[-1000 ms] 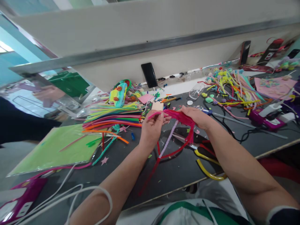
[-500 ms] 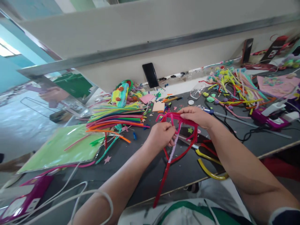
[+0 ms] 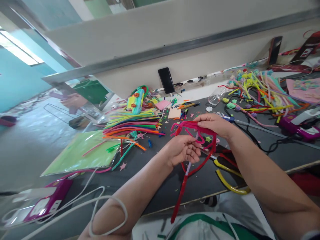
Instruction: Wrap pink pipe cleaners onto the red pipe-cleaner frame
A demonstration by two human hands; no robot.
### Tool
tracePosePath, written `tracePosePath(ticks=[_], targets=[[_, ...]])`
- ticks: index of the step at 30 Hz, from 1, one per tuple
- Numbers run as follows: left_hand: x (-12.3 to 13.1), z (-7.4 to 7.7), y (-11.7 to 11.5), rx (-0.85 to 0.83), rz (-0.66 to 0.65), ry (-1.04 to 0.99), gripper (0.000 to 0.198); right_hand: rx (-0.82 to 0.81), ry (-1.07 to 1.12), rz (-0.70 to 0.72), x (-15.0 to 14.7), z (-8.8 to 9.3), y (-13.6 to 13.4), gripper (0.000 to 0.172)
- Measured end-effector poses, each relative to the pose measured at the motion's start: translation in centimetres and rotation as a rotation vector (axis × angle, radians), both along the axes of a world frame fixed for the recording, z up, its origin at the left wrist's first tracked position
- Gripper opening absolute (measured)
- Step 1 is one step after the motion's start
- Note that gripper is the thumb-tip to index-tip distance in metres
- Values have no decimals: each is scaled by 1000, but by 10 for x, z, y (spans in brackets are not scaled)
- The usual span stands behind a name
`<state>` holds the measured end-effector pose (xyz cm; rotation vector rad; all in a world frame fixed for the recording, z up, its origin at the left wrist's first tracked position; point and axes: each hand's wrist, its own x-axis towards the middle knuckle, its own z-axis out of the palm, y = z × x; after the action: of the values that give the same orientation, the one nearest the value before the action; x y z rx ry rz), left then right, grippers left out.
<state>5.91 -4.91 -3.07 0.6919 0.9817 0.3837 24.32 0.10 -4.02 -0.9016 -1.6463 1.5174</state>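
A looped shape of red and pink pipe cleaners [image 3: 203,164] hangs between my hands over the dark table. A lilac stem runs down its middle and ends in a red tail [image 3: 179,200]. Its top pink and red strands are pinched by my right hand [image 3: 212,125], fingers together. Lower and to the left, my left hand [image 3: 186,150] is turned palm up, its thumb and forefinger closed on a curled pink end while the other fingers bend inward. Part of the lilac stem is hidden behind my left hand.
Bundled coloured pipe cleaners [image 3: 135,125] lie left of centre, beside a green sheet [image 3: 80,151]. Yellow-handled scissors [image 3: 232,186] rest near the front edge. A phone [image 3: 166,80] leans on the partition. More pipe cleaners [image 3: 265,93] are piled right. White cables [image 3: 107,198] cross my left arm.
My left hand has rolled palm up and shifted right, drawing the pink end into a curl beside the lilac stem. The view has shifted, so the table appears farther right.
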Motion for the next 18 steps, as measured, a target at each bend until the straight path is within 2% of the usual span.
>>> tracePosePath(ticks=[2, 6, 8, 15, 18], targets=[[3, -2, 0, -2, 124, -36, 25, -12, 5, -2, 0, 0, 0, 22], [13, -6, -6, 99, 537, -137, 20, -48, -19, 41, -2, -2, 0, 23], [18, -8, -10, 134, 663, -178, 18, -34, -25, 92, -2, -2, -1, 26], [22, -10, -12, 147, 703, -238, 18, 79, -29, 188, -3, -6, 2, 51], [21, -10, -12, 150, 652, -257, 18, 90, -53, 169, -3, -9, 4, 49]])
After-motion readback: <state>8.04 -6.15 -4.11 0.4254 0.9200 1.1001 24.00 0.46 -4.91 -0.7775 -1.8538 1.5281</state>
